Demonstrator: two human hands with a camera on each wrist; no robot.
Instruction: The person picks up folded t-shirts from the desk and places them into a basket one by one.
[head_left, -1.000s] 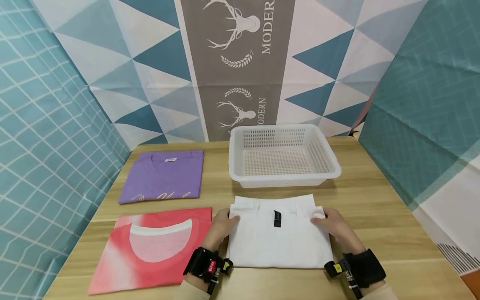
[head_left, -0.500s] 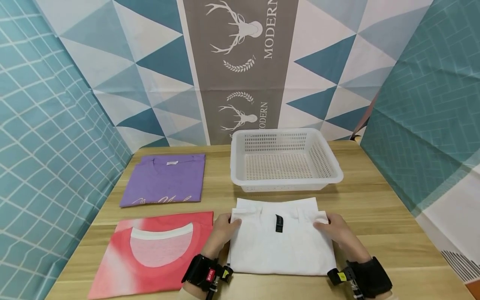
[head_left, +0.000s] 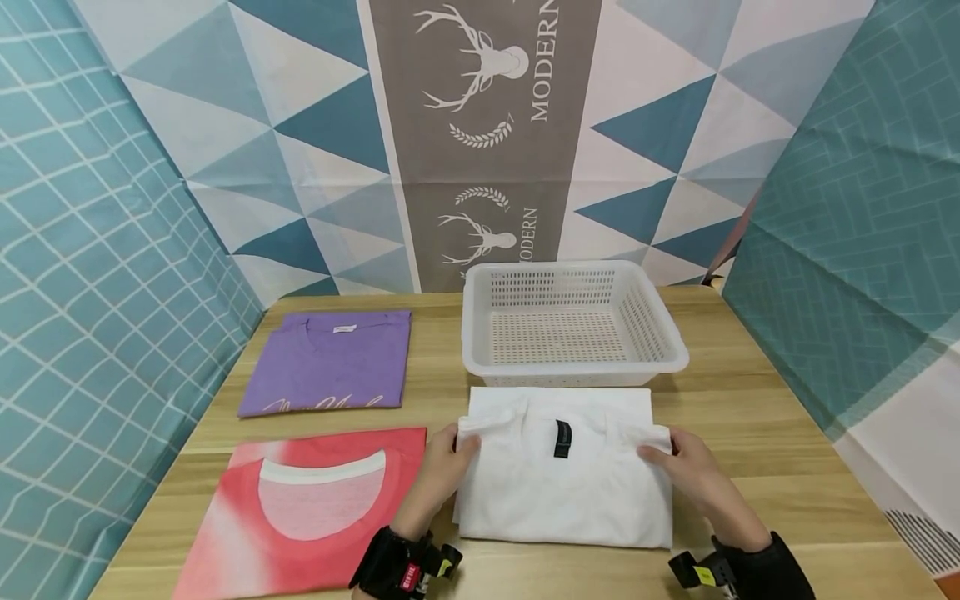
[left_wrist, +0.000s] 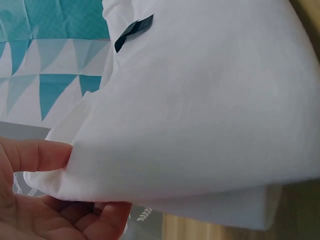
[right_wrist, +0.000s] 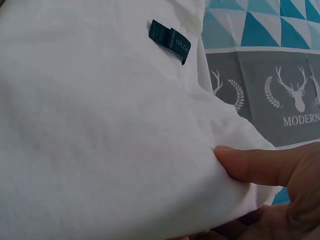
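Observation:
A white T-shirt (head_left: pixel 562 492), folded into a rectangle with a dark neck label (head_left: pixel 563 439), lies in front of me. My left hand (head_left: pixel 444 462) pinches its upper left corner, thumb on top and fingers beneath, as the left wrist view also shows. At the upper right corner my right hand (head_left: pixel 693 467) pinches the cloth the same way; in the right wrist view its thumb (right_wrist: pixel 250 162) presses on the fabric. The shirt's upper layer is lifted toward me, and a flat white layer (head_left: pixel 577 400) shows behind it.
A white perforated plastic basket (head_left: pixel 573 371) stands right behind the shirt. On the left lie a folded purple T-shirt (head_left: pixel 337 367) and, nearer, a folded red and pink T-shirt (head_left: pixel 315 533). Both rest on the wooden table (head_left: pixel 750 417); printed cloth hangs around it.
Both hands have raised the front corners of the white shirt slightly and drawn them apart, exposing more of the layer behind. The view has tilted up slightly.

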